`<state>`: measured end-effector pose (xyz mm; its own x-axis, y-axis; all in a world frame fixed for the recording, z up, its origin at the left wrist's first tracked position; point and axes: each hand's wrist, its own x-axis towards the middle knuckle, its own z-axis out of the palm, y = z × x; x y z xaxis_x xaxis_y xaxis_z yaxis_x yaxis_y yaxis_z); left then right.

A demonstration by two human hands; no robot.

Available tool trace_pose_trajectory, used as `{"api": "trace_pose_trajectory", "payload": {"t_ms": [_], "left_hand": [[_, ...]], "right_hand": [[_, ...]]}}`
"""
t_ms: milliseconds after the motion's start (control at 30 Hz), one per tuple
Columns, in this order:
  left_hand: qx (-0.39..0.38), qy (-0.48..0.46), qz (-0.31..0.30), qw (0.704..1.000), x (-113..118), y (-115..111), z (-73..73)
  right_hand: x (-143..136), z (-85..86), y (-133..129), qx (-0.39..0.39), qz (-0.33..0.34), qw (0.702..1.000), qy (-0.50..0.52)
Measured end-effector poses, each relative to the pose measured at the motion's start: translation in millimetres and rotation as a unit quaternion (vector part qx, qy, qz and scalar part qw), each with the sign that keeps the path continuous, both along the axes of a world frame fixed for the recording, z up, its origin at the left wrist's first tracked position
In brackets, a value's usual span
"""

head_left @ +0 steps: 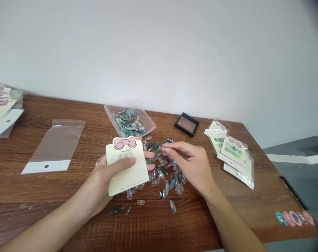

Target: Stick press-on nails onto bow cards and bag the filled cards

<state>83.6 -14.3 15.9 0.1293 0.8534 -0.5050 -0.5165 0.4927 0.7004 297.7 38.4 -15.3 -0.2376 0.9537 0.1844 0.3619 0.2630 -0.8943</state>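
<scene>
My left hand (117, 168) holds a cream card (129, 178) with a pink bow at its top, the thumb lying across its face. A few clear false nails (126, 155) sit on the card above the thumb. To the right, my right hand (191, 162) pinches a small clear nail (162, 147) between thumb and forefinger, just off the card's right side. Beneath and between both hands, loose clear, teal and dark nails (171, 183) are spread on the brown wooden table (90, 224).
Behind stands a clear plastic tub (149, 122) of green nails, with a black frame (187, 124) to its right. Packed nail cards (233, 152) lie at the right, an unfilled clear bag (56, 143) at the left, and stacked bow cards (1, 110) at the far left.
</scene>
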Motion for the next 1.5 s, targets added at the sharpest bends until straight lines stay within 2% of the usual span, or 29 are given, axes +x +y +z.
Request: {"api": "trace_pose_trajectory", "payload": {"t_ms": [100, 167, 267, 433, 533, 767, 967, 1233, 1500], "left_hand": [[-0.011, -0.015, -0.010, 1.000, 2.0, -1.3, -1.7], [-0.017, -0.026, -0.017, 0.999, 3.3, -2.8, -3.8], [-0.021, -0.036, -0.026, 0.999, 4.8, -5.2, -6.6], [-0.020, -0.038, -0.035, 0.998, 5.3, -7.3, -9.4], [-0.004, -0.031, -0.031, 0.999, 5.0, -7.2, -10.5], [0.005, -0.028, -0.027, 0.999, 4.7, -5.9, -13.0], [-0.006, -0.021, -0.035, 0.999, 3.7, -5.5, -13.5], [0.021, -0.014, -0.076, 0.997, 3.3, -10.7, -14.4], [0.064, -0.031, -0.085, 0.994, 3.2, -11.2, -20.5]], "right_hand": [[-2.8, -1.5, -6.6, 0.187, -0.011, 0.977, -0.103], [-5.1, -1.5, -12.0, 0.262, -0.009, 0.957, -0.123], [-7.9, -1.0, -19.2, 0.330, 0.011, 0.934, -0.135], [-6.9, -2.7, -21.0, 0.396, 0.090, 0.900, -0.160], [-5.1, -3.0, -18.2, 0.405, 0.118, 0.889, -0.179], [-4.8, 8.2, -12.5, 0.385, 0.160, 0.890, -0.182], [-3.8, 8.1, -11.4, 0.385, 0.162, 0.887, -0.200], [-11.7, 9.9, -24.1, 0.326, 0.114, 0.935, -0.087], [-17.0, 12.5, -27.3, 0.361, 0.113, 0.920, -0.099]]}}
